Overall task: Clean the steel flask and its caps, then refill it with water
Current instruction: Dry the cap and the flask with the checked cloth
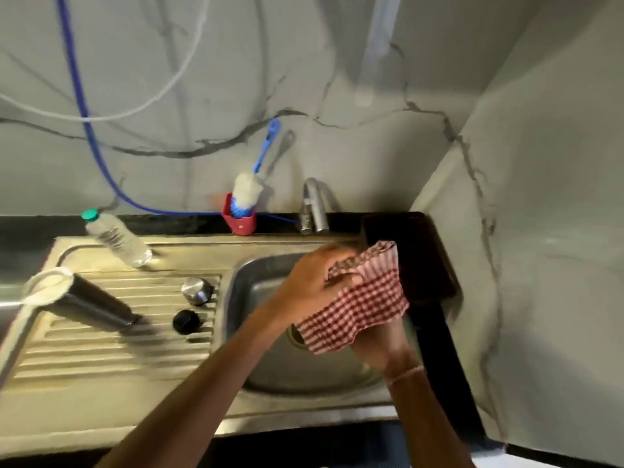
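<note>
The steel flask [91, 304] lies on its side on the ribbed drainboard [101, 359], with a pale strap looped at its left end. Its steel cap [196, 291] and its black cap [186, 321] rest on the drainboard just right of the flask. Over the sink basin [270, 376], my left hand [312, 285] and my right hand [378, 347] both grip a red-and-white checked cloth [361, 305]. The cloth drapes over my right hand and hides most of its fingers.
A plastic water bottle [116, 238] with a green cap lies at the drainboard's back edge. A bottle brush [248, 192] stands in a red holder [239, 222] by the wall. The steel tap [315, 206] rises behind the basin. A blue hose [86, 130] hangs on the wall.
</note>
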`<state>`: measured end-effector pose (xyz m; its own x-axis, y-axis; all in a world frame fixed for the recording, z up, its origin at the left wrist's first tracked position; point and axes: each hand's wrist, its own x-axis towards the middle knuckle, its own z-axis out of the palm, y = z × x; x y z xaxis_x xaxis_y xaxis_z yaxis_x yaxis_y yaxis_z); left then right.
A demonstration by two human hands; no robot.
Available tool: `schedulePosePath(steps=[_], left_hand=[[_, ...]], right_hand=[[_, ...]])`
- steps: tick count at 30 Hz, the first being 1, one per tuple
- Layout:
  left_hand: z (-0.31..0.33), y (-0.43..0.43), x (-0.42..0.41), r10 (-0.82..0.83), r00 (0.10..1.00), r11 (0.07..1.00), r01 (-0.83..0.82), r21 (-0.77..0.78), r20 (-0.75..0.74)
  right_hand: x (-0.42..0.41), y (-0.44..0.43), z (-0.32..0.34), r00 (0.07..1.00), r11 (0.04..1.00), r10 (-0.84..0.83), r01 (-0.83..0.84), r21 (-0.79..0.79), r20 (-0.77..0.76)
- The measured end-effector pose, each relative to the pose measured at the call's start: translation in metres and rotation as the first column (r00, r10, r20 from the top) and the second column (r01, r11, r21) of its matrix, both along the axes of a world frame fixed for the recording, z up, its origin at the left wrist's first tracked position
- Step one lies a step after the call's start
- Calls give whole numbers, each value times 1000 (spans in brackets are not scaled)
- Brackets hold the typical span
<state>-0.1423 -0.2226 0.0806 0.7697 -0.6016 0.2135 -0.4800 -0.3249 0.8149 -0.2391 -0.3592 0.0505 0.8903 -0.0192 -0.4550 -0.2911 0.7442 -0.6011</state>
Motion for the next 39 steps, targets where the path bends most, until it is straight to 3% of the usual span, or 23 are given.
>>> schedulePosePath(steps=[2, 4, 7, 9, 12, 15, 18, 22, 26, 30, 35, 39], left_hand=[[-10, 28, 2, 56, 993, 980, -74, 184, 104], [-23, 53, 1, 96, 990, 944, -123, 305, 103], [-49, 97, -1, 159, 987, 909, -158, 385, 29], [-63, 121, -4, 282, 959, 884, -266, 385, 17], [-75, 166, -6, 569, 822, 759, -507, 409, -38], [-97, 214, -9, 726, 687, 574, -627, 526, 26], [-128, 249, -12, 723, 691, 501, -519, 692, -6], [-156, 259, -5, 674, 735, 495, -375, 784, -74], [-172, 257, 1, 652, 752, 565, -400, 722, -93], [-171, 259, 4, 665, 719, 674, -460, 578, -203], [-120, 241, -12, 540, 709, 837, -508, 203, -453], [-68, 204, -30, 376, 726, 882, -470, -17, -576]], right_hand=[[-5, 26, -18, 999, 997, 30, -28, 69, -19], [-7, 52, -33, 998, 990, 28, -20, 136, -55], [-4, 95, -55, 989, 976, 95, -71, 204, -114], [-2, 116, -61, 977, 963, 149, -107, 249, -153], [-2, 135, -74, 948, 949, 167, -80, 305, -271], [-2, 145, -79, 948, 939, 158, -58, 338, -277], [0, 153, -80, 946, 946, 138, -38, 322, -293], [2, 157, -86, 911, 961, 54, 64, 269, -408], [-2, 151, -93, 899, 966, 11, 104, 238, -437], [-4, 145, -90, 899, 970, -22, 125, 209, -437], [3, 135, -83, 914, 968, -60, 152, 202, -401], [10, 130, -75, 938, 979, -83, 140, 149, -337]])
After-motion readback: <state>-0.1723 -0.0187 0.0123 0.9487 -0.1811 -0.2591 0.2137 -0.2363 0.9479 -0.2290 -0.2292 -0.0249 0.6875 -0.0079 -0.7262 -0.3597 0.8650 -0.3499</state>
